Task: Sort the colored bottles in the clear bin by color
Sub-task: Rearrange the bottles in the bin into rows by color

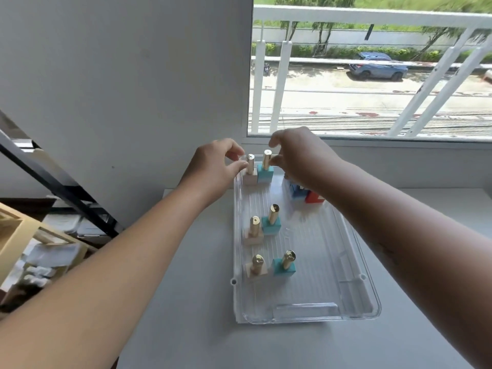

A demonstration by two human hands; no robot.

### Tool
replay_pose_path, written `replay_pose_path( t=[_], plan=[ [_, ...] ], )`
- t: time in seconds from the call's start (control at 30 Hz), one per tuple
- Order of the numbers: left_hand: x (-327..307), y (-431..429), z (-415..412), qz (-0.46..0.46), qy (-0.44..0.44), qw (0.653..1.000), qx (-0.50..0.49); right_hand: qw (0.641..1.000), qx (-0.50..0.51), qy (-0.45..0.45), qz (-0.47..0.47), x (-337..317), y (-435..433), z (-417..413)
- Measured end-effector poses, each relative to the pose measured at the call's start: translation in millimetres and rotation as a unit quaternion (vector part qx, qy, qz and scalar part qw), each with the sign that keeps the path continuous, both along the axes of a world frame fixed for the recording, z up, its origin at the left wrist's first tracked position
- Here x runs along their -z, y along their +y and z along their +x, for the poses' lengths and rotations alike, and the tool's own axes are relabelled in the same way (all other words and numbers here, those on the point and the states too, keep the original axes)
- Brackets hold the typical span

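Observation:
A clear bin (pixel 354 296) lies on the white table and holds small square bottles with gold caps. Three pale pink bottles stand in a left column, the far one (pixel 250 178), the middle one (pixel 253 237) and the near one (pixel 256 270). Beside them three teal bottles form a second column, the far one (pixel 265 175), the middle one (pixel 271 225) and the near one (pixel 284 269). My left hand (pixel 213 169) pinches the far pink bottle's cap. My right hand (pixel 298 155) pinches the far teal bottle's cap. A blue bottle (pixel 295 193) and a red bottle (pixel 313 198) sit partly hidden under my right wrist.
The white table (pixel 186 302) ends at a grey wall and a window sill behind the bin. Left of the table a black diagonal rail (pixel 66 187) and a wooden shelf with boxes (pixel 32 249) stand lower down.

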State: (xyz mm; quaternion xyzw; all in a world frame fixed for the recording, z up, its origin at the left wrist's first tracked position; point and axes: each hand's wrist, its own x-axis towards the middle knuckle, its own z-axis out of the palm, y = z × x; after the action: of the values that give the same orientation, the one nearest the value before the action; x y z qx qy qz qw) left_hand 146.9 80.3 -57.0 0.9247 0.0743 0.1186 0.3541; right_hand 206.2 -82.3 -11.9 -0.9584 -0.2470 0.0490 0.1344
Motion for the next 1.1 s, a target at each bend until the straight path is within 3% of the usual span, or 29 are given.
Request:
replay_pose_path(
  t=[0.13,0.27,0.43,0.7,0.87,1.1],
  plan=[
    [-4,-3,-37,-0.029,0.034,0.997,0.055,0.991,-0.019,0.096,0.091,-11,-24,-31],
    [-5,-8,-68,-0.061,0.095,0.988,0.108,0.985,-0.050,0.143,0.083,-9,-39,-52],
    [1,-17,-82,-0.008,0.098,0.987,0.127,0.984,-0.060,0.151,0.067,12,-49,-65],
    [10,-23,-60,0.000,0.025,0.996,0.091,0.988,0.016,0.068,0.135,33,-44,-57],
    [9,-27,-23,0.027,-0.011,0.998,0.046,0.992,0.073,-0.012,0.102,40,-22,-43],
    [12,-24,2,0.016,0.015,1.000,-0.013,0.993,0.088,-0.010,0.084,45,3,-27]
  ],
)
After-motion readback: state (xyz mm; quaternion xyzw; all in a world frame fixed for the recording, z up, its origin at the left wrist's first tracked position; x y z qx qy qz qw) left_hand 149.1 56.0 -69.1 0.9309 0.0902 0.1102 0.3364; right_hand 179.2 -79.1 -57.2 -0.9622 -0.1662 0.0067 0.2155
